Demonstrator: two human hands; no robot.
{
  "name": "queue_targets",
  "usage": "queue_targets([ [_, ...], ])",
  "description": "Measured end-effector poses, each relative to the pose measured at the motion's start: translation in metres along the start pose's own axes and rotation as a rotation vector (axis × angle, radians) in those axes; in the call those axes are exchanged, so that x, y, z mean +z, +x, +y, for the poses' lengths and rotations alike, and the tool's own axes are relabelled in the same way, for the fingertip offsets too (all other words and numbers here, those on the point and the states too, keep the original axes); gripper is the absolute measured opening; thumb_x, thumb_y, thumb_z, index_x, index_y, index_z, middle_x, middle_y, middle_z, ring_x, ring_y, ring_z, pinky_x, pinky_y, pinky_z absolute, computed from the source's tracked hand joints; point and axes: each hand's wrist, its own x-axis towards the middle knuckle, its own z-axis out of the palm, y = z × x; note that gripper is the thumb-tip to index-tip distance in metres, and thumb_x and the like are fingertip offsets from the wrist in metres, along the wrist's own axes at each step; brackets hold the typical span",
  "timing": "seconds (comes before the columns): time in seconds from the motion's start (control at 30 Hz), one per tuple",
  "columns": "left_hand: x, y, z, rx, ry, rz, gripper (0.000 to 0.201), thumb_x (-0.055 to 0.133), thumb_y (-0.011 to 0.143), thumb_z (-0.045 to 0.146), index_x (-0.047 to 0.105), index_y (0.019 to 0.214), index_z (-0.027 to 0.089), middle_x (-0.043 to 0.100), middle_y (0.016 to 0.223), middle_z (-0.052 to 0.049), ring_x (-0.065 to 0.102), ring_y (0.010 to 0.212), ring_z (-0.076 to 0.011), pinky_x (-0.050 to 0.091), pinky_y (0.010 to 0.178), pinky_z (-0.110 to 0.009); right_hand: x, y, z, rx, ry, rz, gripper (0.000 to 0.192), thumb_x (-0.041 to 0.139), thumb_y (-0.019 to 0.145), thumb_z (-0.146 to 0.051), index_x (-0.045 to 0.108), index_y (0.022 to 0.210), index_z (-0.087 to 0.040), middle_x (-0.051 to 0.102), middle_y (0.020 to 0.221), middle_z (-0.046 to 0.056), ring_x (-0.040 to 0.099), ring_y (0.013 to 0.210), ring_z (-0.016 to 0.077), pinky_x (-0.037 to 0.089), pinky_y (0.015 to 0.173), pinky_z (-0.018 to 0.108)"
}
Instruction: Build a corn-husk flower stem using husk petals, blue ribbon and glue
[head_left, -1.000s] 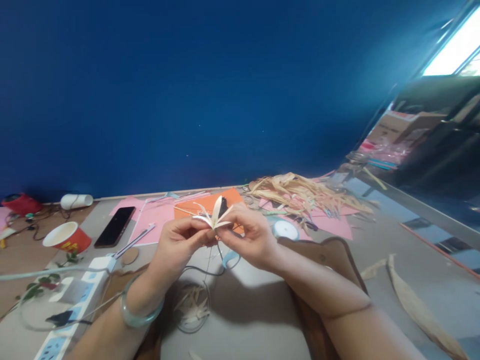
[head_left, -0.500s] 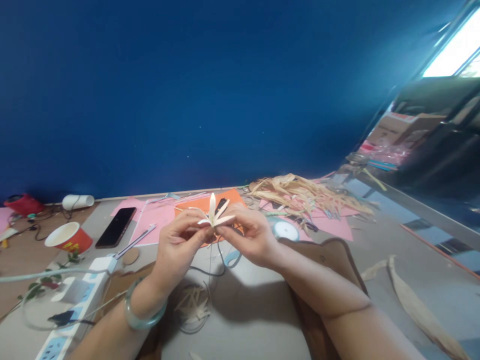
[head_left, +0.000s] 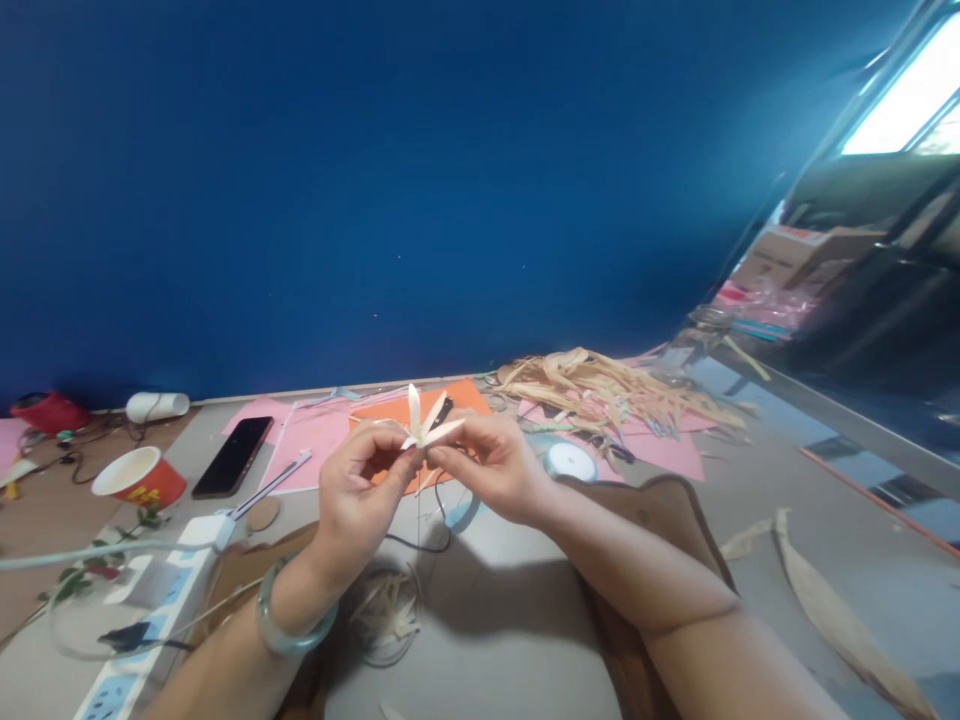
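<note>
A small pale flower with narrow, pointed petals [head_left: 417,415], seemingly of dried husk, is held up over the table between both hands. My left hand [head_left: 361,475] pinches its base from the left between thumb and fingers; a pale green bangle [head_left: 289,625] circles that wrist. My right hand [head_left: 495,465] is closed on a petal at the flower's right side, thumb and forefinger together. Below the hands, a shallow round dish [head_left: 384,612] contains cut pale petal strips. Orange paper [head_left: 469,392] and a dark thin cord [head_left: 420,545] lie behind and under the hands.
Dried husks [head_left: 600,385] are heaped at the back right near a white spool [head_left: 571,461]. On the left are a phone [head_left: 232,457], a red paper cup [head_left: 142,478], a pen [head_left: 270,485] and a power strip [head_left: 169,600] with cables. A loose husk [head_left: 832,610] lies right.
The flower has tipped slightly to the left, its petals turning with it. Both hands stay together at nearly the same spot, and my right fingers have shifted along the petal.
</note>
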Motion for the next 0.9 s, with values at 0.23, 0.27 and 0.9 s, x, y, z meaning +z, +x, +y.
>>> queue_targets([
  [0.23, 0.0010, -0.0038, -0.0011, -0.073, -0.121, -0.028, 0.012, 0.072, 0.083, 0.024, 0.062, 0.082, 0.017, 0.059, 0.080, -0.001, 0.062, 0.062, -0.0096, 0.055, 0.056, -0.020, 0.0014, -0.0030, 0.0013, 0.034, -0.006, 0.022, 0.003, 0.068, 0.085, -0.018, 0.071, 0.085, -0.015, 0.072, 0.079, 0.005, 0.067, 0.074, 0.0139, 0.055, 0.066, 0.028],
  [0.27, 0.0007, -0.0034, -0.0011, -0.088, -0.138, -0.038, 0.012, 0.072, 0.083, 0.024, 0.063, 0.081, 0.016, 0.060, 0.080, -0.001, 0.062, 0.062, -0.0096, 0.056, 0.056, -0.020, 0.0013, -0.0032, 0.0021, 0.041, -0.005, 0.021, 0.004, 0.069, 0.085, -0.019, 0.070, 0.085, -0.015, 0.072, 0.078, 0.005, 0.067, 0.074, 0.0140, 0.056, 0.066, 0.028],
  [0.9, 0.0005, 0.0009, 0.0001, -0.168, -0.198, -0.064, 0.018, 0.073, 0.083, 0.030, 0.064, 0.077, 0.015, 0.064, 0.063, 0.000, 0.063, 0.053, -0.0111, 0.055, 0.054, -0.022, -0.0036, 0.0026, -0.0006, -0.006, -0.151, 0.014, 0.007, 0.065, 0.082, -0.013, 0.070, 0.083, -0.017, 0.070, 0.079, 0.004, 0.064, 0.075, 0.0139, 0.052, 0.067, 0.028],
])
